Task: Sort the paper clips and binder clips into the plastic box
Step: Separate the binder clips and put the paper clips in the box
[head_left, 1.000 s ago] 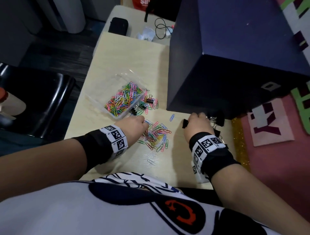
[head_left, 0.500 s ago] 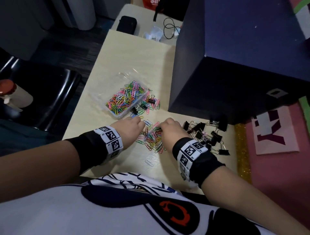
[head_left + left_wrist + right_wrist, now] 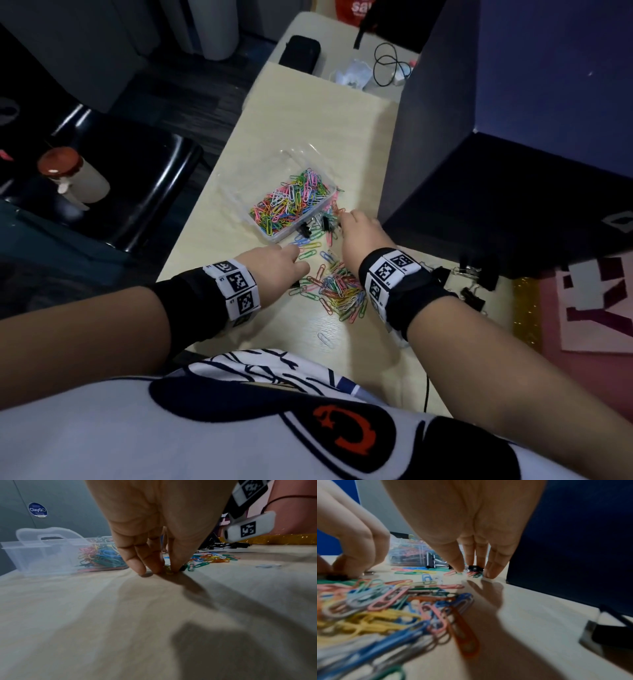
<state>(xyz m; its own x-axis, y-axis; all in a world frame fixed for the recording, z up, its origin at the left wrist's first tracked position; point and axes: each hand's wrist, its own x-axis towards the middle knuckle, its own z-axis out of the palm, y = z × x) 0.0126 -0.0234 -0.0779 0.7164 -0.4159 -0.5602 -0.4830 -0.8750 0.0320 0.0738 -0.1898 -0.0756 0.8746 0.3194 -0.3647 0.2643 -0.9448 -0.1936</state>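
A clear plastic box (image 3: 236, 195) holds many coloured paper clips (image 3: 291, 205). Loose paper clips (image 3: 339, 291) lie in a pile in front of it. My left hand (image 3: 301, 270) is at the pile's left edge. In the left wrist view the left hand (image 3: 167, 570) pinches a yellowish paper clip (image 3: 167, 568) against the table. My right hand (image 3: 340, 217) reaches to the clips beside the box. Its fingers (image 3: 491, 573) are stretched down onto the table, with a small black binder clip (image 3: 476, 568) between them and the thumb; a grip does not show.
More black binder clips (image 3: 474, 274) lie at the right behind my right wrist. A large dark blue box (image 3: 513, 154) stands close on the right. A single pale clip (image 3: 323, 339) lies near the front edge. A black chair (image 3: 113, 185) is to the left.
My right hand has moved left from the binder clips at the right, across the pile, and up to the clips beside the plastic box. The left hand has stayed at the pile's left edge.
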